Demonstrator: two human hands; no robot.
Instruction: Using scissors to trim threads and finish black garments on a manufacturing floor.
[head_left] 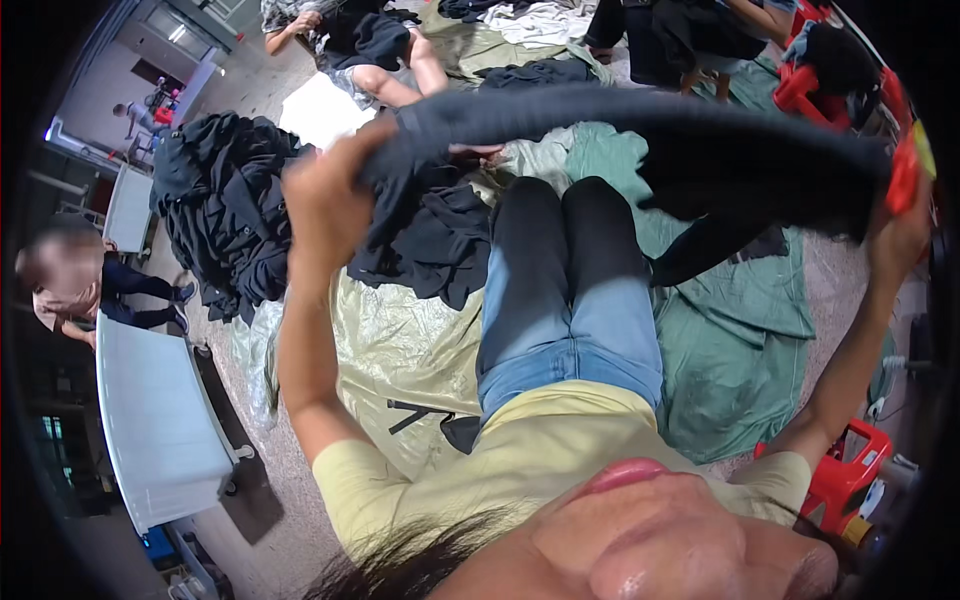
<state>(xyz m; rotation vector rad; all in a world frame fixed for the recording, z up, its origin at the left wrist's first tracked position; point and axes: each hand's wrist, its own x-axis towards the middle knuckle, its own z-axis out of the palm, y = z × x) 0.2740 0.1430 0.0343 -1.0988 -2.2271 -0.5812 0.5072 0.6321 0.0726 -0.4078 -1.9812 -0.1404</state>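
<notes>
My left hand (330, 200) is raised and closed on one end of a dark garment (560, 112). The cloth is stretched in an arc above my knees, smeared by motion, and its black lower part hangs toward the right. At the far right my right hand (897, 235) grips the other end. A red and yellow thing (906, 172) shows at that hand; whether I hold it or it lies behind, I cannot tell. Beyond my left hand lie more dark garments (430, 240), loosely heaped beside my legs. What exact kind of garment I hold does not show.
A big pile of dark clothes (222, 210) stands at the left. Green sheeting (740, 340) and clear plastic sheeting (400, 340) cover the floor. A white wheeled cart (165, 410) stands left, a person beside it. A red stool (850, 470) is at my right. Other people sit ahead.
</notes>
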